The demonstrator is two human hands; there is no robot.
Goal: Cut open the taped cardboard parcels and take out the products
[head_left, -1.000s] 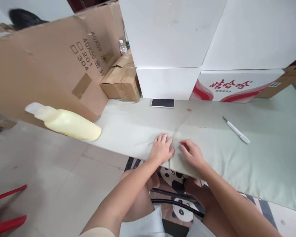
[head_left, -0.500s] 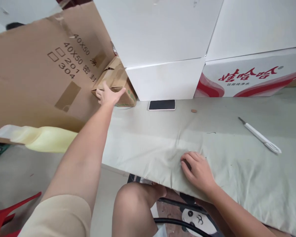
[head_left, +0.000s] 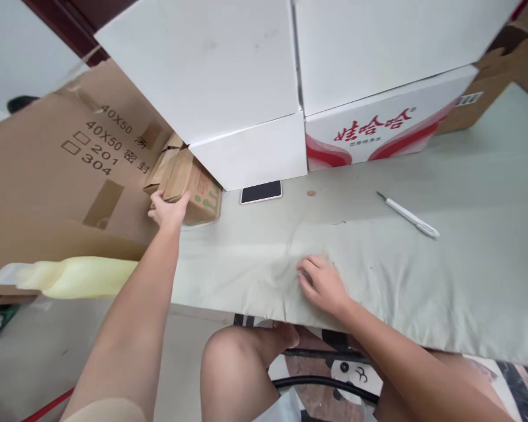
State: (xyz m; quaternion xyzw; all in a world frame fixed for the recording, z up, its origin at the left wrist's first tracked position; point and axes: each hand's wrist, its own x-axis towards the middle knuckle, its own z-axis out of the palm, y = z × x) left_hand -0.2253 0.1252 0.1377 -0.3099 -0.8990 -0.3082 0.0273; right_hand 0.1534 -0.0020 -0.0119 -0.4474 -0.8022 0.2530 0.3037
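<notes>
My left hand (head_left: 169, 210) grips the near top edge of a small brown cardboard box (head_left: 200, 190), thumb on its right and fingers on its left. Green markings show on the box's side, and its top flaps look partly raised. My right hand (head_left: 323, 285) rests on the cloth-covered table (head_left: 264, 258) near the front edge, fingers loosely curled with a gap to the thumb and nothing seen in them. Beyond the right hand lie a phone (head_left: 261, 191), a small brown oval piece (head_left: 311, 193) and a slim white-handled tool with a narrow metal tip (head_left: 408, 215).
White cartons (head_left: 250, 152) stand stacked along the back, one with red print (head_left: 378, 132). A large printed cardboard sheet (head_left: 70, 193) leans at left. A pale yellow bottle-like object (head_left: 85, 276) lies beside my left forearm. Another brown box (head_left: 466, 105) stands far right.
My left hand has drawn the small box towards me, so more of its green-marked side shows. The view has swung right; my right hand stays on the table.
</notes>
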